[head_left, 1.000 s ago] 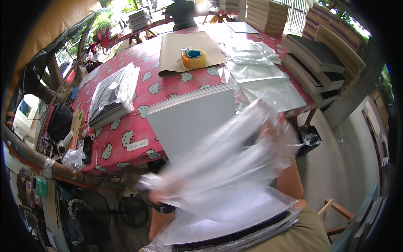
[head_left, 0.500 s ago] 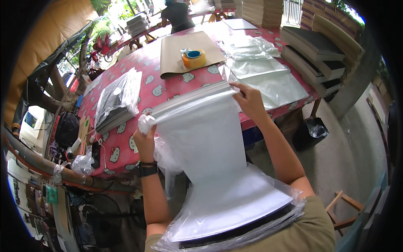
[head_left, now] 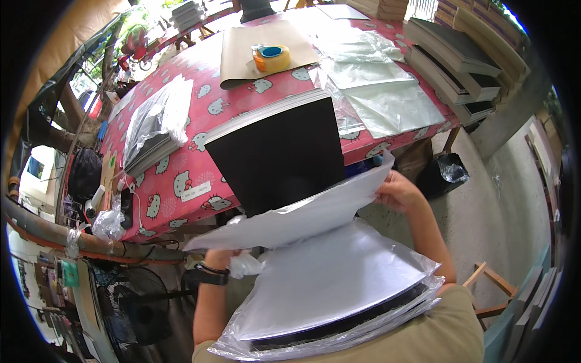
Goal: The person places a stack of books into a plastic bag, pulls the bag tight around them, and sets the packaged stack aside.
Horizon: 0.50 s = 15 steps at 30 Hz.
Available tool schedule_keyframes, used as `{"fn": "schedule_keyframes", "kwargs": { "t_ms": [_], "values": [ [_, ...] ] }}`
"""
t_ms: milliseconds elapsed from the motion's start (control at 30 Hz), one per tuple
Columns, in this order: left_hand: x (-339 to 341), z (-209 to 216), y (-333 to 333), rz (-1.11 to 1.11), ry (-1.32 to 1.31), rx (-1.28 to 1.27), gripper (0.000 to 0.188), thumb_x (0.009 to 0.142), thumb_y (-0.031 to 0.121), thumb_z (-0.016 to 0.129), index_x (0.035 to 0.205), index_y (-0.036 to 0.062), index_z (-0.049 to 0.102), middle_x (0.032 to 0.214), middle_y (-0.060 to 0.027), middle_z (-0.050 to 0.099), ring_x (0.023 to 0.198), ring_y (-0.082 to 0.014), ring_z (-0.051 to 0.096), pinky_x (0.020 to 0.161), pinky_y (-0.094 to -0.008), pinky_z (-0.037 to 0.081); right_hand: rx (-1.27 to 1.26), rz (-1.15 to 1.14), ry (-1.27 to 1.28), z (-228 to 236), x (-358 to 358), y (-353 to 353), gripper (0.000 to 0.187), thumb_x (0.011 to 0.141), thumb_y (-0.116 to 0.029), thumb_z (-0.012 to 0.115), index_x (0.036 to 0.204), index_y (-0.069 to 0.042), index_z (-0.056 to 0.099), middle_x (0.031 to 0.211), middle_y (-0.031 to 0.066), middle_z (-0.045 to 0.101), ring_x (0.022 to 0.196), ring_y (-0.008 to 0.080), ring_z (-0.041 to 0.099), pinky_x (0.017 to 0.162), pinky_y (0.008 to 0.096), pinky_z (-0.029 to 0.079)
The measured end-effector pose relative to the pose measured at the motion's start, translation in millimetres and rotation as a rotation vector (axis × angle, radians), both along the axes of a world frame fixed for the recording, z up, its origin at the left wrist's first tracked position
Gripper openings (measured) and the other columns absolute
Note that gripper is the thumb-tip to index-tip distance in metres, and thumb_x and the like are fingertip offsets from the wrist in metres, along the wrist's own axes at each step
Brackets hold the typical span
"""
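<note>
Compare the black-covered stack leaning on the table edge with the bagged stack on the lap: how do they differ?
The black-covered stack is bare and stands tilted against the table; the bagged stack lies flat on the lap inside clear plastic. The first shows a black face, the second a pale grey one. Both are flat rectangular stacks.

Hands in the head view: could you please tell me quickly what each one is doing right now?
Left hand: mostly hidden under the clear plastic sleeve, closed on its lower left end.
Right hand: closed, pinching the sleeve's upper right corner.
</note>
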<state>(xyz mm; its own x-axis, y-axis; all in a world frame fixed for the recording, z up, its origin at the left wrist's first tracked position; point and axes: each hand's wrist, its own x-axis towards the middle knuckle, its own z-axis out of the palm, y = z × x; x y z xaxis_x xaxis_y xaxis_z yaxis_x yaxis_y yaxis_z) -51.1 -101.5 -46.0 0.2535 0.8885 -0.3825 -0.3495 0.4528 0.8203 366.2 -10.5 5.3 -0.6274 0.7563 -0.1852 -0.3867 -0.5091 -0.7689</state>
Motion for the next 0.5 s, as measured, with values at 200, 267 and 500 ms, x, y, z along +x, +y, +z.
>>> {"fn": "schedule_keyframes", "kwargs": {
  "t_ms": [200,267,500],
  "values": [
    [35,-127,-26,0.143,0.769,-0.016,0.042,0.068,0.011,0.061,0.105,0.0058,0.042,0.086,-0.0146,0.059,0.081,-0.0298,0.057,0.071,-0.0388,0.045,0.061,-0.235,-0.364,-124,-10,-35,0.026,0.078,-0.006,0.056,0.103,-0.003,0.051,0.082,0.0062,0.058,0.070,0.0162,0.055,0.066,0.0280,0.045],
    [41,-155,-28,0.121,1.171,-0.048,0.042,0.069,0.011,0.061,0.106,0.0068,0.041,0.086,-0.0170,0.059,0.082,-0.0329,0.057,0.071,-0.0407,0.045,0.447,-0.340,-1.032,-204,-12,-34,0.023,0.078,-0.007,0.053,0.101,-0.005,0.050,0.079,0.0087,0.058,0.070,0.0217,0.055,0.066,0.0334,0.044],
    [23,-147,-5,0.254,1.609,-0.060,0.034,0.070,0.007,0.053,0.103,0.0048,0.043,0.088,-0.0232,0.058,0.084,-0.0399,0.055,0.073,-0.0460,0.043,0.450,-0.561,-1.109,-183,-32,7,0.013,0.080,-0.012,0.053,0.090,-0.004,0.055,0.079,0.0085,0.058,0.075,0.0151,0.055,0.065,0.0293,0.043]
  ]
}}
